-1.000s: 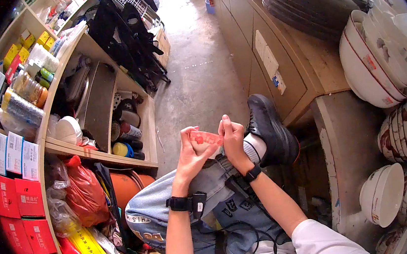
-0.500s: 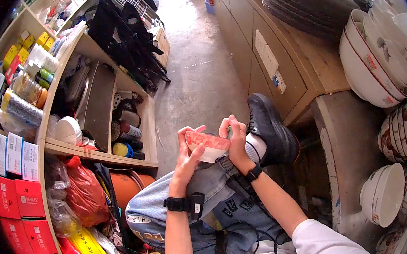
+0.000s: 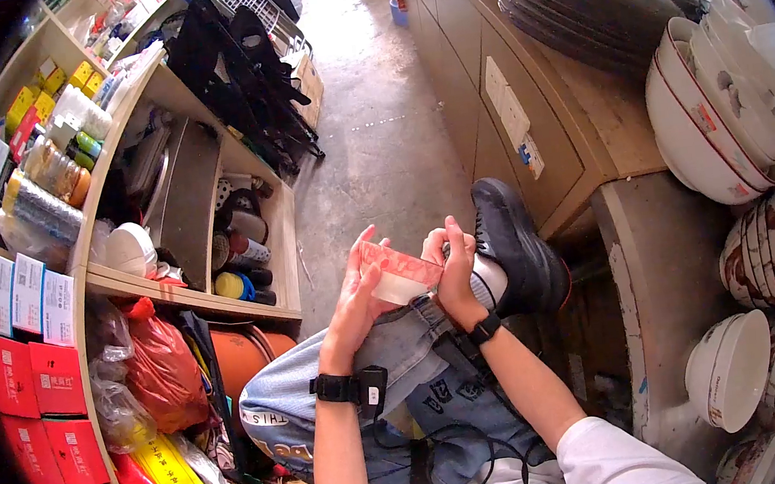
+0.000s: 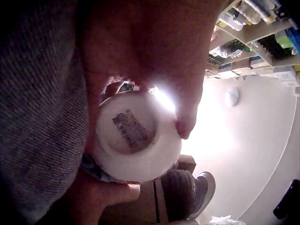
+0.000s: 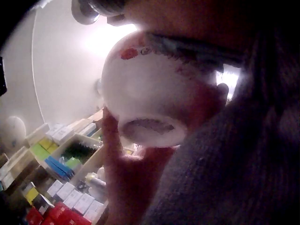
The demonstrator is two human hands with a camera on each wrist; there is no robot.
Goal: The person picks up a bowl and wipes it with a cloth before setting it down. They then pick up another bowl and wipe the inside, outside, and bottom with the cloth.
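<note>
A small white bowl (image 3: 403,285) with a red pattern below its rim is held tilted over the knees. My left hand (image 3: 349,307) grips its left side, the thumb across the outer wall and the fingers behind. At the bowl's right edge, my right hand (image 3: 457,277) has its fingers bent and holds what looks like a grey cloth (image 5: 192,50) against the rim. The left wrist view shows the base of the bowl (image 4: 133,136) with a worn label on it. The inside of the bowl is hidden.
Stacked bowls (image 3: 711,128) and plates (image 3: 585,9) stand on the right, beside a wooden cabinet (image 3: 526,123). On the left, a shelf (image 3: 286,243) holds jars and pans, with red boxes (image 3: 57,376) and a red bag (image 3: 162,365) nearby. Black cables (image 3: 483,435) lie over the lap.
The bowl has tilted and turned so more of its patterned outer wall and white lower part shows. The left hand's grip has shifted around it, and the right hand has moved slightly to the right.
</note>
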